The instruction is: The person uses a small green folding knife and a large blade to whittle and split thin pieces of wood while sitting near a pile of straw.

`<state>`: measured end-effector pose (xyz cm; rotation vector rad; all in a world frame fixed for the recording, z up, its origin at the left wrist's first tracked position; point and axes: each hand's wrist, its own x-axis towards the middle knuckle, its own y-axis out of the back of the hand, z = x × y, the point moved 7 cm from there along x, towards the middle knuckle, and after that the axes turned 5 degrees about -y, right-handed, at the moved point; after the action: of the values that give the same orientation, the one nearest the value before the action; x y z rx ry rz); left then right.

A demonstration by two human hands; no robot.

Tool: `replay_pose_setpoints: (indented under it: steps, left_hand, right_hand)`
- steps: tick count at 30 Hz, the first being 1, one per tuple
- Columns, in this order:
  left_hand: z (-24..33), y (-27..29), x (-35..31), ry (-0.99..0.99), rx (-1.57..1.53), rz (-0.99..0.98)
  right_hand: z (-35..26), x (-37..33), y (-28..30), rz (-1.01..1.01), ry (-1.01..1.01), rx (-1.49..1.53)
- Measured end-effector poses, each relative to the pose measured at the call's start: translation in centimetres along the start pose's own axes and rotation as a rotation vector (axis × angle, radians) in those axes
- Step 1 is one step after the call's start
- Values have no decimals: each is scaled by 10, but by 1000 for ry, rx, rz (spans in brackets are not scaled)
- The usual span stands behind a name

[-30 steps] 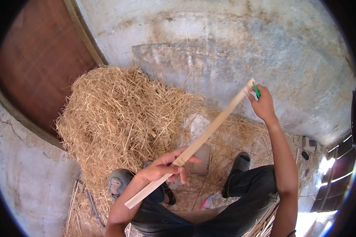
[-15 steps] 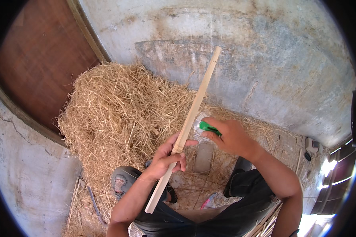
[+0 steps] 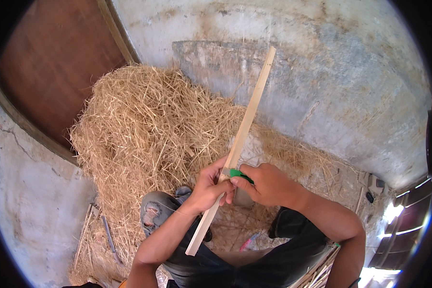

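Note:
A long pale strip of split bamboo (image 3: 252, 110) slants across the middle, its far end in front of the wall and its near end over my lap. My left hand (image 3: 210, 188) is wrapped round it below the middle, thumb on top. In my right hand (image 3: 270, 185) is a green utility knife (image 3: 241, 175), gripped by its handle. Its short grey blade lies across the strip, just beyond my left thumb. The two hands are close together, almost touching.
A big heap of straw-like shavings (image 3: 144, 125) lies by the stained wall (image 3: 321, 86) and the brown door panel (image 3: 57, 72). My dark-trousered legs (image 3: 216, 264) frame the littered floor. Thin strips (image 3: 319, 269) lie at lower right, and a dark curved piece (image 3: 111, 240) at lower left.
My right hand has moved left and down, bringing the knife from beside the strip onto it. The left hand and strip have shifted slightly right in view.

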<state>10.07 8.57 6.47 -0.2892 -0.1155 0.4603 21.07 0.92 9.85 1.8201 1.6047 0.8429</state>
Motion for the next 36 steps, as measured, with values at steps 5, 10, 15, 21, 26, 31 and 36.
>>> replay_pose_setpoints:
  steps: [5,10,15,21,26,31,36]
  left_hand:
    - [-5,3,-1,57,-30,9]
    - [-10,10,-3,89,9,45]
    - [-9,13,-6,117,70,75]
    - [-12,13,-7,113,86,47]
    - [-13,13,-8,161,105,-16]
    - [-19,-9,-53,252,31,-142]
    - [-42,-11,-69,355,54,-303]
  right_hand:
    - [1,2,-5,-6,23,20]
    - [-3,4,-1,19,0,-8]
    - [0,3,-3,60,-41,-77]
    - [10,2,0,77,-68,-69]
    - [9,1,3,37,-162,-45]
    - [157,-9,141,687,-366,103]
    - [233,-81,161,730,-624,-82]
